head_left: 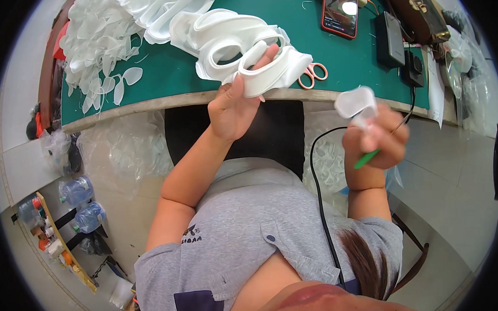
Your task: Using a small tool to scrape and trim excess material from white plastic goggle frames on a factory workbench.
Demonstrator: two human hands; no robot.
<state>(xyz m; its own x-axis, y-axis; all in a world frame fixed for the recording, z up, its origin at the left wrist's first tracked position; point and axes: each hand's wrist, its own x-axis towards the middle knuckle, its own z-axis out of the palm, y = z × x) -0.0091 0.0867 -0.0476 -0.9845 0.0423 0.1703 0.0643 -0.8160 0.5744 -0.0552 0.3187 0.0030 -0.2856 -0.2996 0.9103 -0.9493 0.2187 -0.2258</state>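
Note:
A white moulded plastic sheet (263,74) with raised oval rims and cut-out openings is in my left hand (232,108). The thumb presses its near edge, and a finger shows through one of the openings. The sheet's far part rests over the green table. To the right, past the table's front edge, my right hand (377,139) is closed and smeared by motion. A slim tool with a green handle (367,158) sticks out of it; the tool's kind is unclear. At the same fingers is a small white rounded plastic piece (354,103).
More white moulded sheets (155,9) lie beyond, beside a heap of thin cut-out pieces (94,40) at the left. Pink-handled scissors (313,75), a phone (339,13) and a black box-shaped device (389,40) are on the table (147,78). A black cable (314,163) hangs before me.

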